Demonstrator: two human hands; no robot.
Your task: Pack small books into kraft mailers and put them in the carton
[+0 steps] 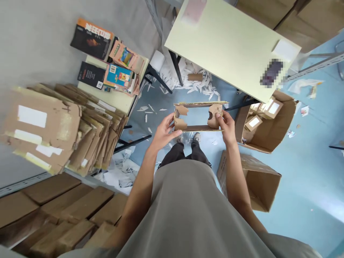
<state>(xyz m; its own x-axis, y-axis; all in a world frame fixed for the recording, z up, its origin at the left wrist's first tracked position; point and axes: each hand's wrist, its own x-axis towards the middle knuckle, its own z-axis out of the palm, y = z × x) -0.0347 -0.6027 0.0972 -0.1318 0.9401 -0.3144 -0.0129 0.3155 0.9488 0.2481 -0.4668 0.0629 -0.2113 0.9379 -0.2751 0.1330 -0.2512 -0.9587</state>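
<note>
A small cardboard box (pixel 197 128) is held up between my two hands above the floor. Its middle lets the blue floor show through, and short flaps stand in at both ends. My left hand (pixel 164 134) grips the left end, thumb along the near edge and fingers behind the side. At the other end, my right hand (pixel 227 126) presses its thumb on the right flap (pixel 214 116), which has a curved cutout. The fingers of that hand are partly hidden behind the cardboard.
A pale table (pixel 215 39) stands ahead, bearing a pixelated dark object (pixel 272 72). Books (pixel 92 39) lie on a table at left, beside stacked flattened cartons (pixel 43 125). Open cartons (pixel 279 132) sit at right. Paper scraps (pixel 195 80) litter the floor. Boxes (pixel 77 204) fill a shelf lower left.
</note>
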